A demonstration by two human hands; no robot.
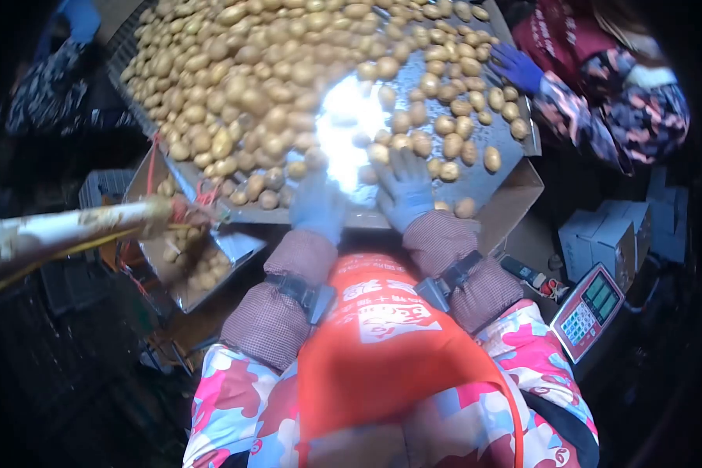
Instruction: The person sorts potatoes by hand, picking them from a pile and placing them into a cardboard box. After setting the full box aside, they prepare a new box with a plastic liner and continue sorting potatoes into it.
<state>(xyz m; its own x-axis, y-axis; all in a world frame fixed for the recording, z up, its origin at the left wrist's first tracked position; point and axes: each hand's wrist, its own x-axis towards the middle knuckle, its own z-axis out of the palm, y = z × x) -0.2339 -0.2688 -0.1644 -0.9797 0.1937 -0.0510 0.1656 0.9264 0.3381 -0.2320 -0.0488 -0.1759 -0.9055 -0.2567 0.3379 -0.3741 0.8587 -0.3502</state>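
Observation:
Both my hands wear pale blue-grey gloves and reach over the near edge of a metal sorting table (pixel 476 175) covered with potatoes (pixel 234 86). My right hand (pixel 405 191) lies with its fingers stretched out and apart, the tips against a few potatoes (pixel 421 143). To its left, my left hand (pixel 318 204) is also laid out flat, its fingers pointing at the heap. Its fingertips are blurred beside a bright patch of glare. Neither hand is wrapped round a potato.
A cardboard box with potatoes (pixel 203 265) stands below left, near a white pole (pixel 78 230). At right are a digital scale (pixel 589 313), white cartons (pixel 604 238) and another person's purple-gloved hand (pixel 517 69) at the table edge.

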